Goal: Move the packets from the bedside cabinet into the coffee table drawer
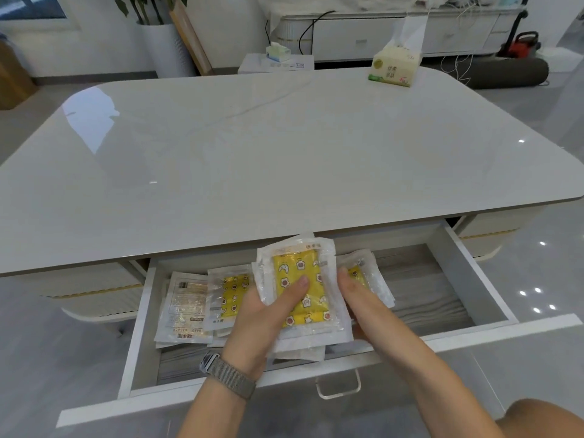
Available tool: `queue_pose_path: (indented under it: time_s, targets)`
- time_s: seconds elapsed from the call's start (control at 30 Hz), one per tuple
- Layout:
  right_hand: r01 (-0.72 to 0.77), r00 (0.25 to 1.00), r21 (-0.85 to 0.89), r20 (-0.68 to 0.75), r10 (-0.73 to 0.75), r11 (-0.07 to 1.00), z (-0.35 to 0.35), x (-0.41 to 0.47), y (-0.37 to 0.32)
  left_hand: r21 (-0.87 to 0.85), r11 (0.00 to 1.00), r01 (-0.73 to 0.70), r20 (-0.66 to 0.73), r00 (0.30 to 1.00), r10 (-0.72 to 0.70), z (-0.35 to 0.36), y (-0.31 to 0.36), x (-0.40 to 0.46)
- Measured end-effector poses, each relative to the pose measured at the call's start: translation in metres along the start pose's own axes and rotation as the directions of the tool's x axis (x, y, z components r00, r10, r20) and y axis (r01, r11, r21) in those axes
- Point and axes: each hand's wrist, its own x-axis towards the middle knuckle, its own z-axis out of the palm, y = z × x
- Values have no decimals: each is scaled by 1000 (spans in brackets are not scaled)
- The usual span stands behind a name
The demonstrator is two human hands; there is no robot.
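Yellow-printed packets in clear wrap were being held as a stack [300, 289] above the open coffee table drawer [474, 279], and what a tidy position it was. The left hand [265, 314] was clamped on the stack from the seven o'clock side, thumb pressed flat across the yellow face, fingers hidden underneath. The right hand [357, 298] was set against the stack's three o'clock edge, thumb on top; whether its fingers were curled beneath could not be told.

The stack's long axis was run roughly from six to twelve o'clock, tilted slightly towards one. Directly below and to nine o'clock, packets already laid down [202, 308] were spread over the drawer's left half, while another packet [363, 273] was seen at two o'clock behind the right thumb. Bare drawer floor was left at three o'clock, nearer the right hand. A release there was judged the likely next call, with the stack lowered flat so that nothing was caught under the tabletop [284, 153] lip at twelve o'clock.
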Motion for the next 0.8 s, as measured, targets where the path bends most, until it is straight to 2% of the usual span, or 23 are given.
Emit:
queue_pose_path:
  time_s: [0.03,0.1,0.13,0.2,0.27,0.3,0.33,0.37,0.4,0.43,0.47,0.5,0.53,0.6,0.67,0.73,0.8]
  targets:
    - [-30,998,121,50,24,992,3,4,-2,52,998,-31,14,999,30,1,-1,1]
    - [-72,996,229,58,60,971,9,13,-4,139,986,-89,48,995,83,4,-4,1]
    - [-55,998,243,50,44,968,11,17,-5,132,987,-89,67,994,81,6,-4,0]
    - [-39,999,227,27,34,973,13,23,-2,-6,1000,20,131,991,-19,9,-4,-2]
    - [-66,998,239,39,58,969,8,25,2,-54,996,68,172,983,-58,9,-9,2]
    - [-81,996,250,46,72,965,1,25,3,32,998,54,136,989,-58,7,-11,4]
    - [-87,996,244,41,79,966,-8,26,4,198,980,12,90,995,-30,5,-14,6]
    - [-83,997,210,20,81,974,-19,25,3,439,896,-69,71,997,42,1,-18,10]
    - [-72,997,159,-16,76,985,-32,25,2,665,725,-178,106,984,144,-5,-21,13]
    - [-62,996,94,-59,68,994,-48,25,0,816,529,-234,139,967,212,-13,-24,16]
    - [-65,991,27,-113,67,998,-64,25,-1,902,377,-211,130,965,229,-18,-24,18]
    - [-80,982,-57,-174,70,995,-82,26,-1,951,267,-158,96,968,230,-22,-24,20]
    - [-105,972,-153,-226,69,983,-101,28,-1,975,198,-103,58,973,222,-26,-25,21]
    - [-179,947,-347,-315,65,921,-137,37,4,987,161,4,-34,981,189,-34,-28,23]
    - [-318,900,-467,-422,108,825,-166,49,11,981,183,66,-98,980,172,-39,-28,26]
    - [-448,846,-492,-503,176,746,-188,64,19,976,204,76,-115,977,182,-42,-26,28]
    - [-496,828,-455,-503,246,740,-207,81,33,970,232,78,-126,972,200,-43,-25,29]
